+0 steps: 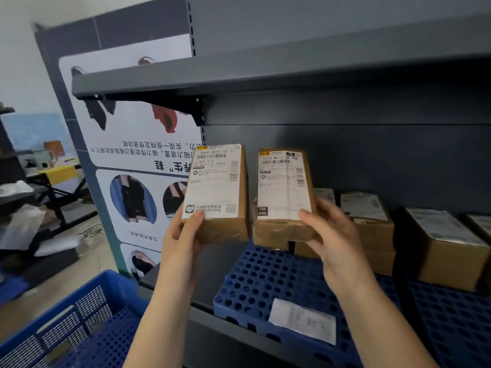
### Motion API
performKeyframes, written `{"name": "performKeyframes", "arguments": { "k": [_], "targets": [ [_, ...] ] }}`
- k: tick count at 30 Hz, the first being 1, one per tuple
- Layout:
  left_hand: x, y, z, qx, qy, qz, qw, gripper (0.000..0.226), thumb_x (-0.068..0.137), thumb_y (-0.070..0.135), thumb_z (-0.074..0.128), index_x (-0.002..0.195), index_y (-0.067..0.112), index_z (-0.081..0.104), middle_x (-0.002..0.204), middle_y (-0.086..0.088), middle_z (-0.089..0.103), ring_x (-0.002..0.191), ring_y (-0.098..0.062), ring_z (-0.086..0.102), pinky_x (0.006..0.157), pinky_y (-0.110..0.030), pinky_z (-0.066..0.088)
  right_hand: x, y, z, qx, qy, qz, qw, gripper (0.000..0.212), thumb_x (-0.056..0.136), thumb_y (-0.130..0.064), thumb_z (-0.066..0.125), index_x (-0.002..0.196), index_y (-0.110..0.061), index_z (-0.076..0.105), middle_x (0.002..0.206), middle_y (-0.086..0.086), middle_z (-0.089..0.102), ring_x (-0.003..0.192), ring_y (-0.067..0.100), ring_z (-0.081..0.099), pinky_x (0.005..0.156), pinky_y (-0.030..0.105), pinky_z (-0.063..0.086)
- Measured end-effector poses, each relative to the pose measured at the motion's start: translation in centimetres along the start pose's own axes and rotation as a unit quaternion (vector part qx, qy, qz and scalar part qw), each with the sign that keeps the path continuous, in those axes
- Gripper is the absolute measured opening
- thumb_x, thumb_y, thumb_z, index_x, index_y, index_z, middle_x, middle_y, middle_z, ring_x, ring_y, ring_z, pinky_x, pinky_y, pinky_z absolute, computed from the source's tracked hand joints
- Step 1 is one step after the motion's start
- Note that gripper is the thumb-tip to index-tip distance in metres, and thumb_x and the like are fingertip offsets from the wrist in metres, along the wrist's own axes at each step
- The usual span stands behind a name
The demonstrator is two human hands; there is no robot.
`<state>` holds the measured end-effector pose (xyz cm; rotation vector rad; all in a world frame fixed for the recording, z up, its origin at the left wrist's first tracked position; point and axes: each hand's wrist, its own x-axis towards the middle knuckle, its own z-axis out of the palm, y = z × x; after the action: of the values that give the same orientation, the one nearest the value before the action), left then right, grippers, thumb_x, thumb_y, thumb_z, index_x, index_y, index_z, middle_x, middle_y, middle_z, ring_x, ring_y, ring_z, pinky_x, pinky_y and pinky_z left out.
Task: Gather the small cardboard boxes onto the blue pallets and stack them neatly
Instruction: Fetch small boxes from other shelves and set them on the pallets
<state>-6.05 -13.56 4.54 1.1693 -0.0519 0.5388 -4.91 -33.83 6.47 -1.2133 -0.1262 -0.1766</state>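
My left hand (183,232) grips a small cardboard box (218,192) with a white shipping label, held upright in the air left of the blue pallet (265,282). A second labelled box (284,192) is held by my right hand (332,235), tilted up over the pallet's back edge. Below it lies another box (271,241) on the pallet. More cardboard boxes (372,224) are stacked at the back of the shelf, and a larger one (449,248) rests on a second blue pallet (451,322) to the right.
The pallets lie on a dark grey metal shelf, with another shelf board (265,67) overhead. A white paper label (303,320) sticks on the near pallet. A blue plastic crate (79,325) stands at lower left. A printed poster (138,160) covers the rack's side.
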Motion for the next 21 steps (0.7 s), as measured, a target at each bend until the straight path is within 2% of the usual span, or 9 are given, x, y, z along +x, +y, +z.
{"name": "performKeyframes", "arguments": {
  "k": [3,5,7,10,12,14,15,18,21],
  "targets": [
    [3.2,-0.1,-0.1,-0.012,-0.007,-0.002,1.000,0.051,0.068,0.035,0.058,0.116,0.019,0.056,0.083,0.019,0.072,0.085,0.001,0.066,0.081,-0.030,0.050,2.4,-0.4,1.1,0.015,0.026,0.001,1.000,0.034,0.082,-0.008,0.065,0.114,-0.022,0.061,0.100,-0.002,0.072,0.080,0.002,0.070,0.061,0.016,0.052],
    [5.6,-0.6,-0.4,-0.019,-0.014,-0.012,1.000,0.037,0.074,0.035,0.058,0.109,0.022,0.057,0.083,0.019,0.071,0.093,-0.006,0.063,0.079,-0.029,0.050,4.0,-0.6,2.0,0.019,0.051,0.001,0.999,0.034,0.082,-0.008,0.066,0.113,-0.019,0.061,0.100,0.000,0.072,0.076,0.003,0.070,0.058,0.016,0.054],
    [7.7,-1.1,-0.6,-0.022,-0.024,-0.032,0.999,0.025,0.081,0.035,0.059,0.105,0.026,0.059,0.093,0.016,0.069,0.104,-0.013,0.061,0.082,-0.029,0.049,5.5,-0.6,2.9,0.014,0.089,-0.008,0.996,0.036,0.081,-0.007,0.067,0.115,-0.017,0.060,0.101,0.002,0.071,0.077,0.006,0.070,0.058,0.017,0.055],
    [10.9,-1.8,-0.9,-0.029,-0.041,-0.061,0.997,0.045,0.074,0.039,0.069,0.115,0.023,0.062,0.118,0.012,0.061,0.112,-0.010,0.058,0.098,-0.038,0.046,7.8,-0.5,4.1,-0.007,0.134,-0.015,0.991,0.031,0.081,-0.009,0.069,0.109,-0.018,0.060,0.101,0.003,0.070,0.080,0.009,0.068,0.059,0.018,0.057],
    [12.5,-2.2,-0.8,-0.036,-0.050,-0.083,0.995,0.031,0.081,0.036,0.066,0.109,0.022,0.064,0.111,0.011,0.065,0.096,-0.003,0.065,0.090,-0.034,0.052,9.0,-0.4,4.8,-0.035,0.149,-0.006,0.988,0.027,0.081,-0.012,0.070,0.104,-0.020,0.059,0.100,0.004,0.069,0.081,0.010,0.067,0.059,0.021,0.056],
    [13.5,-2.8,-0.5,-0.041,-0.059,-0.097,0.993,0.016,0.089,0.028,0.058,0.104,0.023,0.063,0.090,0.015,0.068,0.075,0.003,0.067,0.075,-0.025,0.055,10.0,-0.3,5.2,-0.071,0.165,0.004,0.984,0.031,0.080,-0.015,0.071,0.108,-0.018,0.058,0.102,0.004,0.068,0.082,0.011,0.065,0.063,0.023,0.054],
    [13.8,-3.1,-0.3,-0.036,-0.062,-0.102,0.992,0.017,0.090,0.027,0.057,0.105,0.022,0.062,0.091,0.016,0.066,0.074,0.003,0.067,0.074,-0.025,0.054,10.3,-0.4,5.5,-0.081,0.173,0.008,0.982,0.036,0.080,-0.016,0.072,0.112,-0.016,0.056,0.101,0.004,0.067,0.083,0.012,0.064,0.062,0.023,0.054],
    [14.8,-3.8,0.0,-0.042,-0.071,-0.130,0.988,0.033,0.088,0.029,0.060,0.117,0.015,0.061,0.103,0.014,0.062,0.093,-0.006,0.062,0.095,-0.038,0.049,11.0,-0.4,6.0,-0.100,0.183,0.021,0.978,0.044,0.081,-0.013,0.071,0.120,-0.011,0.051,0.092,0.001,0.062,0.075,0.010,0.061,0.050,0.019,0.053],
    [15.5,-4.8,-0.1,-0.039,-0.090,-0.160,0.982,0.041,0.086,0.033,0.062,0.123,0.018,0.060,0.111,0.004,0.065,0.103,-0.012,0.061,0.098,-0.044,0.047,11.5,0.0,6.4,-0.136,0.197,0.032,0.970,0.051,0.081,-0.012,0.070,0.127,-0.010,0.047,0.098,0.003,0.059,0.073,0.008,0.056,0.050,0.019,0.047]
  ]
}}
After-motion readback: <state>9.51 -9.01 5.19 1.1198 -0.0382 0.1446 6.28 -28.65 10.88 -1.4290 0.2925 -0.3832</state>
